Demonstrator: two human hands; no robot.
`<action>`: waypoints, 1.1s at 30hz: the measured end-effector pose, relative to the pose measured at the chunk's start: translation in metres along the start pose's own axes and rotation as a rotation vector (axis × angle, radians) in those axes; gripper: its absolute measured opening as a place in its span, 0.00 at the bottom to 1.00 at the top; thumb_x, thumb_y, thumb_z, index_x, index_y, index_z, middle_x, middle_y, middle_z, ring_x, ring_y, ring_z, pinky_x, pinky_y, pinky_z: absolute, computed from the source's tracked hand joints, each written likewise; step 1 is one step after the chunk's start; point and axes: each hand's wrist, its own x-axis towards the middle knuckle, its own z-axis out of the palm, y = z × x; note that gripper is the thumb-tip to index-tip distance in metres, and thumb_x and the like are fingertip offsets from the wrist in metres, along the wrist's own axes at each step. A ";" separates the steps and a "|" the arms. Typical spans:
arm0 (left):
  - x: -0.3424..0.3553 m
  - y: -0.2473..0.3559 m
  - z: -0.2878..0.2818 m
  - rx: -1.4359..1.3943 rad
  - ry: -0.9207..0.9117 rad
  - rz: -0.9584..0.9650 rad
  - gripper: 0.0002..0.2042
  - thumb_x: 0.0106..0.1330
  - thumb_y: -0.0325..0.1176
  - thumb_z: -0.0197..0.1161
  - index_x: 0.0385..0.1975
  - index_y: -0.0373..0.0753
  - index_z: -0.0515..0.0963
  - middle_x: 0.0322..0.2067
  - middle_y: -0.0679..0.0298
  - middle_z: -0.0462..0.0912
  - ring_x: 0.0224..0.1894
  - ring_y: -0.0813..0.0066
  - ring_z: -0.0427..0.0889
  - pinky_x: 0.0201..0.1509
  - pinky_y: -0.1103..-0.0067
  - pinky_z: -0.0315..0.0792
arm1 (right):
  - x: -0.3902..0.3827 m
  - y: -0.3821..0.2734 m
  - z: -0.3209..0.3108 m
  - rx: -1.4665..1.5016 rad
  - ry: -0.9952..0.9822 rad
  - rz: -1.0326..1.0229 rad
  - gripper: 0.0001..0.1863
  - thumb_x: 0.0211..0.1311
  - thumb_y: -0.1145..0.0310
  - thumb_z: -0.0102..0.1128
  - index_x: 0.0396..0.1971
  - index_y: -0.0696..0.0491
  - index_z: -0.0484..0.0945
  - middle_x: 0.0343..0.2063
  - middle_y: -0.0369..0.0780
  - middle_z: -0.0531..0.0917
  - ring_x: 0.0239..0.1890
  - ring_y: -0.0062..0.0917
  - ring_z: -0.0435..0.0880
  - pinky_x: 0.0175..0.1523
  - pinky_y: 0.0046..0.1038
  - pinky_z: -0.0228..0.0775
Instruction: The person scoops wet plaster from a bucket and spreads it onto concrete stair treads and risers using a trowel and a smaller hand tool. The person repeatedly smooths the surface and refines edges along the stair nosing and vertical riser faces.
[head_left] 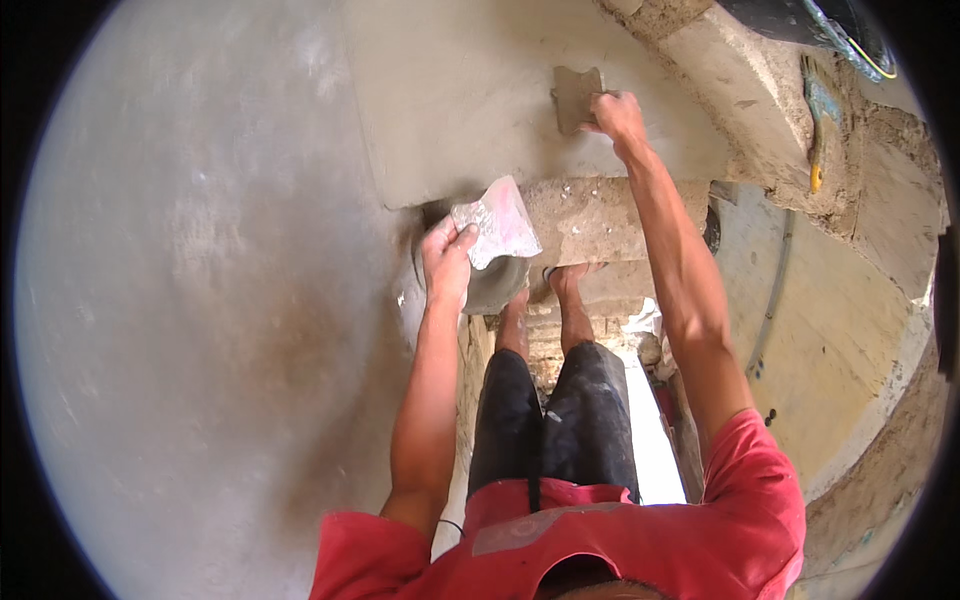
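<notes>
My right hand point(616, 118) is closed on a thin, mortar-coated scraper point(577, 98) with a wavy edge. The scraper lies against a smooth coat of wet grey-brown plaster point(450, 100). Lower and to the left, my left hand point(447, 258) pinches the edge of a flat, pinkish-white scraper point(497, 224), smeared with pale mortar. Below that piece, partly hidden by it and my hand, sits a round grey basin point(500, 282).
A smooth grey wall point(200, 300) fills the left side. Rough, crumb-strewn steps point(600, 215) lie below the plaster, by my feet. At the upper right, a brush point(822, 120) rests on a rough ledge below a dark bucket point(815, 22).
</notes>
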 end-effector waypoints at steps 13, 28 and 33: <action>-0.008 -0.016 -0.041 -0.095 0.096 -0.104 0.15 0.72 0.21 0.60 0.57 0.27 0.79 0.50 0.61 0.86 0.49 0.80 0.82 0.58 0.80 0.72 | 0.028 0.030 -0.033 0.372 0.016 0.064 0.17 0.65 0.76 0.50 0.48 0.70 0.78 0.40 0.47 0.81 0.42 0.32 0.84 0.53 0.41 0.87; -0.015 -0.032 -0.100 -0.112 0.117 -0.192 0.15 0.70 0.21 0.62 0.55 0.24 0.78 0.48 0.60 0.85 0.48 0.78 0.81 0.58 0.79 0.72 | 0.017 0.044 -0.062 -0.583 0.588 -0.235 0.15 0.63 0.70 0.53 0.40 0.63 0.85 0.31 0.53 0.88 0.35 0.47 0.89 0.45 0.45 0.85; -0.015 -0.039 -0.103 -0.060 0.133 -0.189 0.14 0.70 0.21 0.61 0.54 0.26 0.79 0.47 0.61 0.86 0.47 0.78 0.82 0.57 0.79 0.72 | 0.024 0.051 0.032 -0.993 0.559 -0.459 0.19 0.61 0.70 0.53 0.50 0.52 0.84 0.26 0.55 0.86 0.30 0.52 0.88 0.39 0.51 0.80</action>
